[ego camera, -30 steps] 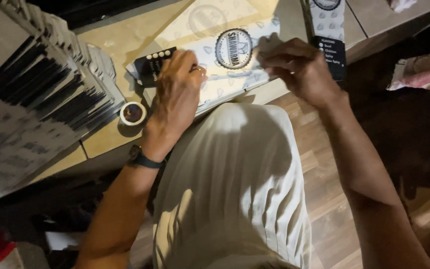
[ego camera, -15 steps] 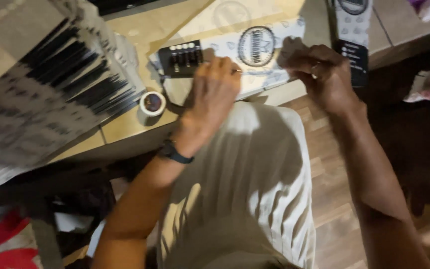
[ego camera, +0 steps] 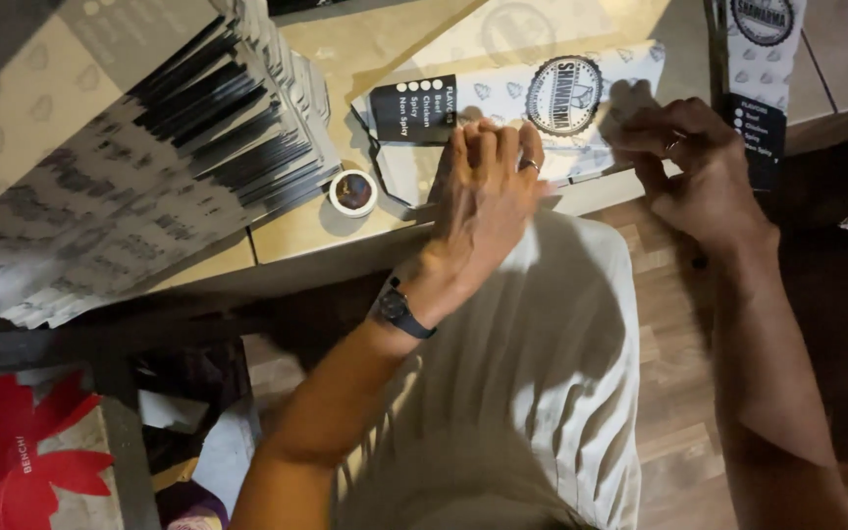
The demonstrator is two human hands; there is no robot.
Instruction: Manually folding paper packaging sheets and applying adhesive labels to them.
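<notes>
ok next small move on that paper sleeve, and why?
Probably press the left hand along the fold: it lies flat on the paper sleeve at the table edge, while the right hand pinches the sleeve's far end, so the paper looks held taut.

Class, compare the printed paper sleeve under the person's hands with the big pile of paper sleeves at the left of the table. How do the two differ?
The single white printed paper sleeve lies alone and flat near the table edge, while the pile of paper sleeves is fanned out, overlapping in many layers. The left hand presses on the single sleeve and the right hand grips its end; no hand touches the pile. Both show white patterned paper with black panels.
</notes>
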